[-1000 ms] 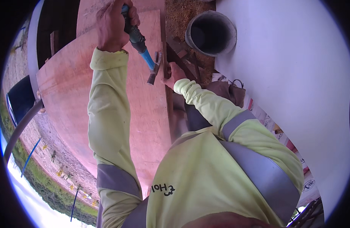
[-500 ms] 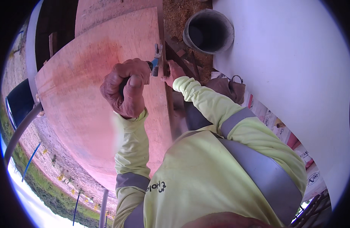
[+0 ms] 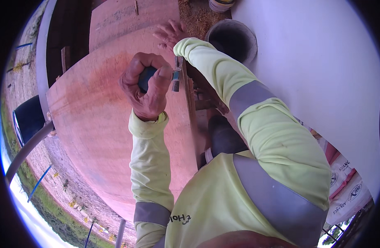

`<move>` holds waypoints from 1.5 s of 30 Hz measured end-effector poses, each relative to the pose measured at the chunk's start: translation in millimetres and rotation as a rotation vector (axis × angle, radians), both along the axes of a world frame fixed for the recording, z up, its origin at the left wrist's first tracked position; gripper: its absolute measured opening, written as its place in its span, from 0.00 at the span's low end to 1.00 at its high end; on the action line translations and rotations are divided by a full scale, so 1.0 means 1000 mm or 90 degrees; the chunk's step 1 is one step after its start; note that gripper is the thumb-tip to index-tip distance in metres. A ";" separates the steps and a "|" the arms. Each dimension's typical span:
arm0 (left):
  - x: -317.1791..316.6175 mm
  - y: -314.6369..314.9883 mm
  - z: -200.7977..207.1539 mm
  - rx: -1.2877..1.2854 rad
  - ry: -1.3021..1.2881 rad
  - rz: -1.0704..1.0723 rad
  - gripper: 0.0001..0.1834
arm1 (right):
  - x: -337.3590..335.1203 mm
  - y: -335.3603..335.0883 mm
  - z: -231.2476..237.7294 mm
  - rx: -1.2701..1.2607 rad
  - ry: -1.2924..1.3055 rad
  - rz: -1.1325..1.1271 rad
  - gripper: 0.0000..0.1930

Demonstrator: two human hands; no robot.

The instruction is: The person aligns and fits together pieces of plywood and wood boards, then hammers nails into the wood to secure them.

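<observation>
My left hand [image 3: 150, 93] is closed around the handle of a claw hammer [image 3: 176, 78]; the blue-green butt of the handle shows inside the curled fingers. The hammer's head stands out to the right of the fist, over the right edge of a reddish plywood sheet [image 3: 103, 120]. Farther away, my right hand [image 3: 172, 34] reaches across the sheet's edge near its far right corner, fingers spread toward the left. Nothing shows in those fingers. Whether the palm touches the wood I cannot tell.
A grey bucket [image 3: 250, 45] stands at the far right beside a white wall [image 3: 305, 62], with another container [image 3: 221, 5] beyond it. Printed sacks [image 3: 347, 192] lie at the lower right. A grey pipe [image 3: 27, 144] curves along the left, and wooden pieces [image 3: 204, 103] lie below the sheet's edge.
My right hand has moved away from the sheet's edge beside the hammer to the far corner, and its fingers have spread. My left hand has shifted slightly right and farther with the hammer.
</observation>
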State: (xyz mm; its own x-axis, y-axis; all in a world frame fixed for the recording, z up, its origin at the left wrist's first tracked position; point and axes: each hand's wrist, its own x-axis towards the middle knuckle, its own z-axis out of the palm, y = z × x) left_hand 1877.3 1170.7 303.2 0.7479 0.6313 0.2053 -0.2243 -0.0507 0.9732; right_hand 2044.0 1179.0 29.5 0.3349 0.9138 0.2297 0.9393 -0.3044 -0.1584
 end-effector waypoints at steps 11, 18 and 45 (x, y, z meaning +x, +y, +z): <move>-0.130 -0.037 -0.009 -0.019 -0.058 0.151 0.14 | -0.009 -0.042 0.036 -0.056 0.373 0.074 0.22; -0.148 -0.018 -0.014 -0.031 -0.066 0.103 0.13 | -0.044 -0.055 0.046 0.031 0.540 0.303 0.19; -0.228 -0.018 -0.011 0.248 0.838 -0.243 0.36 | -0.044 0.021 0.196 0.097 0.444 0.332 0.09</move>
State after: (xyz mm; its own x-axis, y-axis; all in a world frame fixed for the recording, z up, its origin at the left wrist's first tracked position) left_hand 1649.5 1152.4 292.7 0.6349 0.4162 -0.6509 0.7571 -0.5028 0.4171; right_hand 1999.7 1199.5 225.2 -0.0066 0.9653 0.2610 0.6263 0.2075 -0.7515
